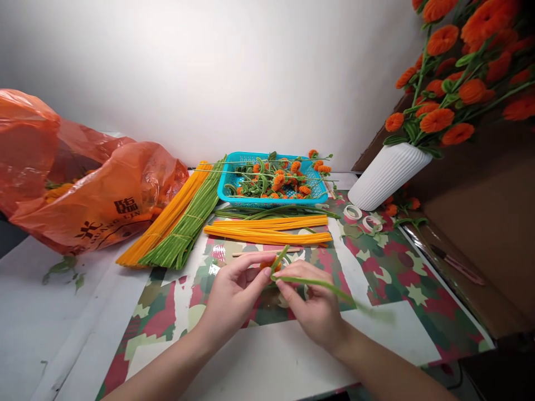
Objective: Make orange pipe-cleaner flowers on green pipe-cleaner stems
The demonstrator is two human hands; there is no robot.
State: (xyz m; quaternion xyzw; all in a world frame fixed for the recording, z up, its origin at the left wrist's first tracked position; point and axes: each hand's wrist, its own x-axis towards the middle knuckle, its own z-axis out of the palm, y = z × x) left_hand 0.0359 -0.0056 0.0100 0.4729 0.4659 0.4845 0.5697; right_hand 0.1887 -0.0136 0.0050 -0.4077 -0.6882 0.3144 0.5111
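Work on 1 small orange flower (264, 265) looks approx. midway: orange head's formed, but the green strip (311, 280) w/ it seems only partly fixed, judging by its long loose end. Flower sits low-centre, at the meeting point of the 2 hands, over the patterned mat (388, 289). L hand (234, 292) pinches it b/w thumb & forefinger; R hand (316, 301) pinches the green strip w/ thumb & fingertips just beside, other fingers curled. Short green end pokes up past the L thumb, long part runs off to the R & blurs at its tip; can't tell if both are the same strip. Done, as far as shows: blue basket (271, 202) heaped w/ small orange flowers & green stems, plus a white vase (388, 175) of orange blooms (437, 120) at far R. Remaining stock, by the look of it: yellow strips (267, 236) lying beyond the hands, dark green strips (267, 213) b/w those & the basket, yellow bundle (167, 214) & green bundle (184, 234) side by side near the orange bag (121, 167). Also about: thin stick (251, 253), 2 tape rolls (350, 218) near the vase. Qty left to make can't be told
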